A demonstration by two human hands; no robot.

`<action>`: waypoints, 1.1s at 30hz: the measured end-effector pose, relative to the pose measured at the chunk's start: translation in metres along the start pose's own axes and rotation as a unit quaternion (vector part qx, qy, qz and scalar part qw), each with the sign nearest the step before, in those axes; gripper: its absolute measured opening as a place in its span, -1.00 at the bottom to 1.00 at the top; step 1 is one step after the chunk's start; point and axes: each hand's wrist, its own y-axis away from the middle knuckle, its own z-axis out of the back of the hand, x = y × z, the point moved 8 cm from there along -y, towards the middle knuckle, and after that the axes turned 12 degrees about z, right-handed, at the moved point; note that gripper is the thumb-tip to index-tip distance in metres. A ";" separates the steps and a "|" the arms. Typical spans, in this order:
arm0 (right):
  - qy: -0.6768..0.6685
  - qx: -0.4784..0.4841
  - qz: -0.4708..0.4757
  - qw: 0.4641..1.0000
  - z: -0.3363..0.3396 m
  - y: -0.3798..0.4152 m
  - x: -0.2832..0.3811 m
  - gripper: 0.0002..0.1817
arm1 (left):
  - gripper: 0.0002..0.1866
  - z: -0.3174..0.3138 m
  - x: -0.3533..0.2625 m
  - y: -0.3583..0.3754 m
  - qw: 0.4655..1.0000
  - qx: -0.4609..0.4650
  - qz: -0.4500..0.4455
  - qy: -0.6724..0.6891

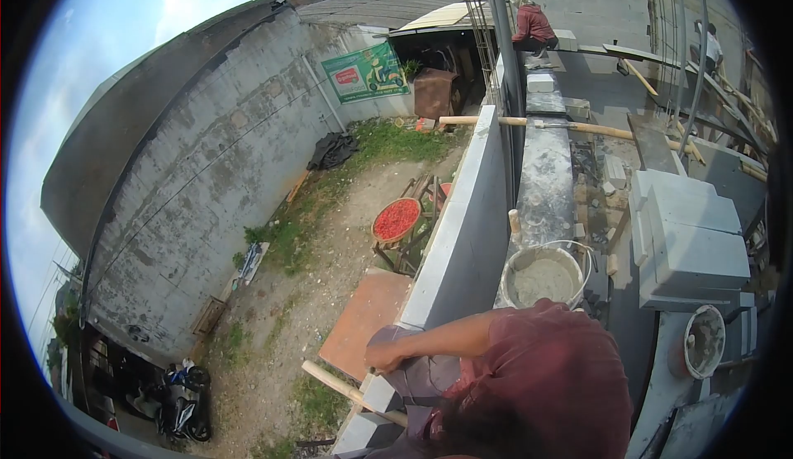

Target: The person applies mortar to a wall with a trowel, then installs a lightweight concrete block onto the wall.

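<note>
My right arm, in a maroon sleeve, reaches left across the bottom of the head view. My right hand (382,355) is bent down with its fingers curled beside the pale block wall (453,240); what it grips, if anything, is hidden. Grey trousers (423,376) show just under the forearm. A wooden pole (334,383) juts out below the hand, over a pale block (380,393). My left hand does not show. Behind my shoulder stands a bucket of grey mortar (543,279), with a wooden handle (515,224) at its rim.
Stacked pale blocks (690,236) and a second bucket (705,342) are at the right. A pole (578,127) crosses the wall near vertical bars. Beyond crouches a person in red (535,23); another person (712,49) is farther right. Down left lies a yard with a red-filled basket (396,220).
</note>
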 end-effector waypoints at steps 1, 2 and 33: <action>0.024 -0.062 -0.044 0.997 0.007 -0.003 -0.010 -0.73 | -0.37 0.004 -0.010 0.000 0.996 -0.070 -0.063 -0.009; 0.034 -0.113 -0.076 0.990 -0.001 -0.011 -0.024 -0.79 | -0.36 0.013 -0.016 0.010 0.984 -0.142 -0.108 -0.030; -0.416 -0.004 -0.223 0.882 -0.113 -0.191 0.144 -0.81 | -0.31 0.053 -0.077 0.049 0.880 0.124 0.127 0.440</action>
